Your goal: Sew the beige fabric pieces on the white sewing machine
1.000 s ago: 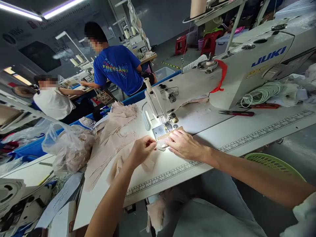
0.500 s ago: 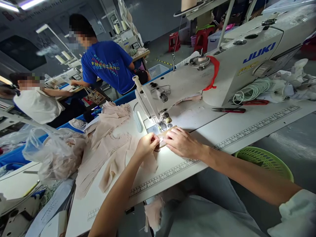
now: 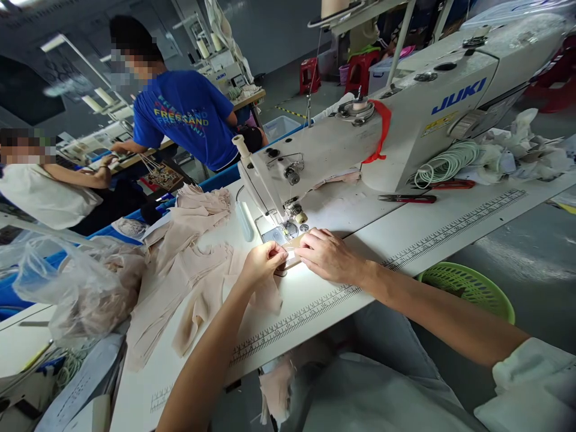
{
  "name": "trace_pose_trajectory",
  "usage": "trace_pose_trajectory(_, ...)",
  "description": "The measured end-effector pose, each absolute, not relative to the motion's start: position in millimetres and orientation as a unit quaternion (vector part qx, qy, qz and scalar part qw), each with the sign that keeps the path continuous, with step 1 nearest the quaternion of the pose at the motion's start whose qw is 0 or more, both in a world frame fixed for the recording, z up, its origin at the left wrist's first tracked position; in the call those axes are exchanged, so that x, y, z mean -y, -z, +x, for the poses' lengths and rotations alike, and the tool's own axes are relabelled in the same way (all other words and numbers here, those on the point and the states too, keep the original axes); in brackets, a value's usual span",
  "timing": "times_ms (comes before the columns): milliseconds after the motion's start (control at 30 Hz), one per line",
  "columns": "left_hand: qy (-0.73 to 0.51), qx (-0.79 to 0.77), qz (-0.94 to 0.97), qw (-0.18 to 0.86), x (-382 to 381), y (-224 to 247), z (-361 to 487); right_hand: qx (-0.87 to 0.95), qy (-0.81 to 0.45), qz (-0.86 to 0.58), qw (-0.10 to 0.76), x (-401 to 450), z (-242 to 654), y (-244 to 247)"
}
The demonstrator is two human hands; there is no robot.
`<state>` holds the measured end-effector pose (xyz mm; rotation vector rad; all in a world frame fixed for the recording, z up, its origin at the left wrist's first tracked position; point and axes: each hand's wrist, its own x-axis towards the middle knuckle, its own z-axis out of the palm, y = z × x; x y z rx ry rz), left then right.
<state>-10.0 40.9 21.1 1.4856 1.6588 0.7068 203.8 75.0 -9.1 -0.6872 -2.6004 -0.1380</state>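
Note:
A small beige fabric piece [image 3: 291, 260] lies under the lamp light just in front of the needle area of the sewing machine [image 3: 405, 129]. My left hand [image 3: 261, 262] is closed, with thumb and forefinger pinching the fabric's left end. From the right, my right hand [image 3: 327, 257] has its fingers bent together on the other end, partly covering it. Both hands are close to the presser foot [image 3: 287, 229]. Beige cut fabric pieces [image 3: 204, 264] spread over the table to the left, some reaching under my left wrist.
Thread snips [image 3: 407, 198] and a coil of pale cord [image 3: 445, 163] lie by the machine's base. A plastic bag [image 3: 96, 288] of fabric stands at left. A green basket [image 3: 468, 288] is below the table's right edge. Two co-workers sit at machines beyond.
The camera view has shifted slightly, so the scene sits further left. Both hands stay on the fabric in front of the needle. The co-worker in white has moved an arm.

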Motion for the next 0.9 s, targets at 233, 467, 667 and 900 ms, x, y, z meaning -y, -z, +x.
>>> trace_pose_trajectory(233, -0.235, -0.659, 0.616, 0.362, -46, -18, -14, 0.951, 0.067, -0.224, 0.203, -71, 203, 5)
trace_pose_trajectory(467, -0.177, -0.593, 0.785, 0.01, -30, -25, -14, 0.953, 0.069, -0.209, 0.209, -71, 200, 9)
trace_pose_trajectory(667, -0.239, -0.512, 0.824, -0.036, -7, -18, -14, 0.952, 0.069, -0.213, 0.207, -71, 199, 9)
trace_pose_trajectory(900, -0.21, -0.627, 0.748, 0.063, -10, -30, -40, 0.951, 0.074, -0.208, 0.215, -72, 199, 9)
